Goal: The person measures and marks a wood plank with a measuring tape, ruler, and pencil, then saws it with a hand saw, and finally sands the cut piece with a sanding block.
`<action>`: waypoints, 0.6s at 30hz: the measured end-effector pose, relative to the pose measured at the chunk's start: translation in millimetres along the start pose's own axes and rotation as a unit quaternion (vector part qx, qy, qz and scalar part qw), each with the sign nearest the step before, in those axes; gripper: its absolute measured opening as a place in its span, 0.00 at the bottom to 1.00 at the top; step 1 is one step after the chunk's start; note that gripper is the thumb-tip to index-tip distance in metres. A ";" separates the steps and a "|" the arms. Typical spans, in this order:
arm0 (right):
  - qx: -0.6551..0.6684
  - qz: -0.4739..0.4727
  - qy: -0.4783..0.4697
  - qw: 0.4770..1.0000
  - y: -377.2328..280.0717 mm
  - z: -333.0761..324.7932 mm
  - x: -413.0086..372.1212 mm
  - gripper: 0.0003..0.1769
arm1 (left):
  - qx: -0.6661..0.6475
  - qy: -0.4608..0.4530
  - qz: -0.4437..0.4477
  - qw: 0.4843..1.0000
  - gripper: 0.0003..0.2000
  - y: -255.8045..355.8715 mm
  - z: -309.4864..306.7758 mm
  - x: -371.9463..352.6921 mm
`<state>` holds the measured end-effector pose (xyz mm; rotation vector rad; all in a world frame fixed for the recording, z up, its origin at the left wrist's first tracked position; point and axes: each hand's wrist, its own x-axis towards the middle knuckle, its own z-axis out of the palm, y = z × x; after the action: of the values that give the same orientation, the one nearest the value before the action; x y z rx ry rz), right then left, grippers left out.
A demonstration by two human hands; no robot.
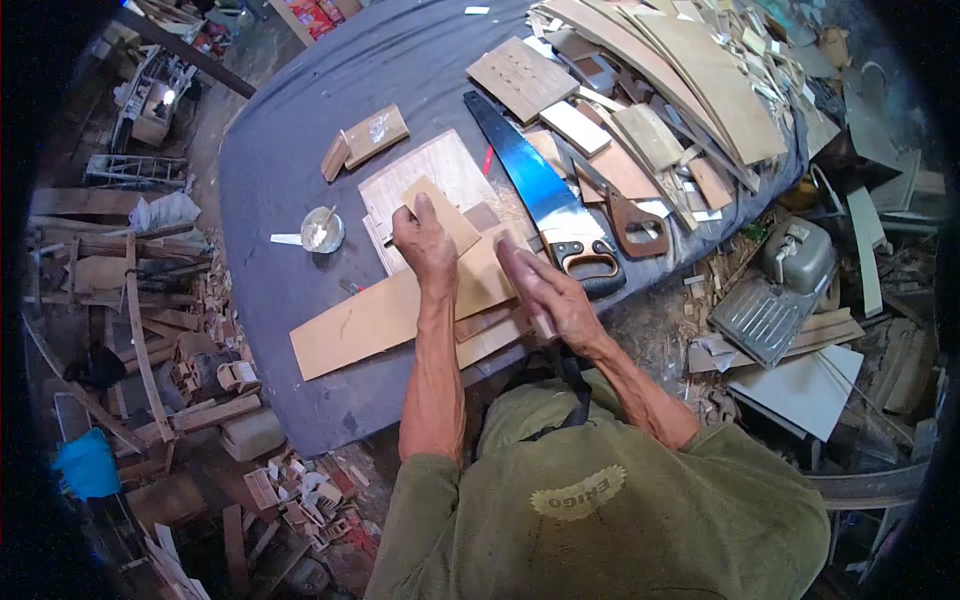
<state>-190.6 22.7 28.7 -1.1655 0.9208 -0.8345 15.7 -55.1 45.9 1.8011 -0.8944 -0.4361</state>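
My left hand [428, 245] is closed on a small light wooden piece [452, 222], its thumb pressed on the upper face. My right hand [562, 305] wraps round a narrow reddish-brown block [518, 272], held on edge just right of that piece. Beneath both hands lies a long tan board [350, 335], slanting across the front of the table. Behind the left hand rests a pale square wooden panel [440, 160]. A hand saw with a blue blade [535, 180] and black handle lies beyond the right hand.
Wood offcuts [655, 130] pile up on the table's right side, with a second, wooden-handled saw [638, 225] among them. A small cup of white paste [322, 230] and two wood blocks [375, 130] stand left. Scrap and a metal sink [795, 260] crowd the floor.
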 end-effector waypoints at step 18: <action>0.106 -0.012 -0.006 0.994 -13.9 -23.7 33.8 0.35 | -0.080 -0.450 -0.070 0.887 0.08 8.4 -57.3 -15.8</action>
<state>-199.7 -19.6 33.6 -0.9972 0.7876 -0.9206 39.8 -8.3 74.8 1.4806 -1.2905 -1.4698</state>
